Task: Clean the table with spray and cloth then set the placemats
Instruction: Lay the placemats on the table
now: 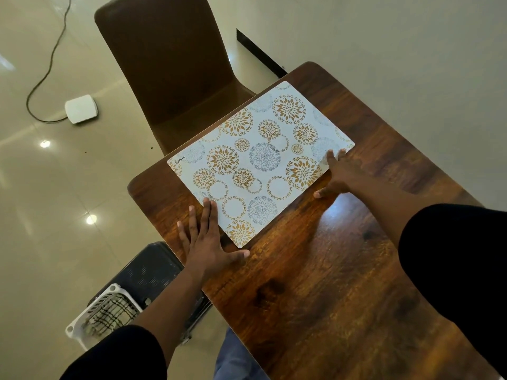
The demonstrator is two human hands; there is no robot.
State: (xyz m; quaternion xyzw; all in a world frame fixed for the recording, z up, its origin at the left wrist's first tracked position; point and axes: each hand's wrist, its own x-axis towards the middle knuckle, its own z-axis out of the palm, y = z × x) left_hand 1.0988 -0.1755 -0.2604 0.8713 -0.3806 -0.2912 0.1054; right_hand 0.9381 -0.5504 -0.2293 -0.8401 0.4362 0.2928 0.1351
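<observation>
Pressing flat, unclenched, left hand point(208, 242) at seven o'clock, right hand point(338, 174) at three, uneven pushing could skew the placemat point(258, 160).

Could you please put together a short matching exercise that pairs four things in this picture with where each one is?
Things:
1. placemat
2. chair
3. white box with a cord
4. left hand

Places:
A. on the floor, away from the table
B. flat on the table at the placemat's near corner
C. pushed up to the table's far end
D. lying flat on the table

Pairs: 1-D, 2-C, 3-A, 4-B
</observation>
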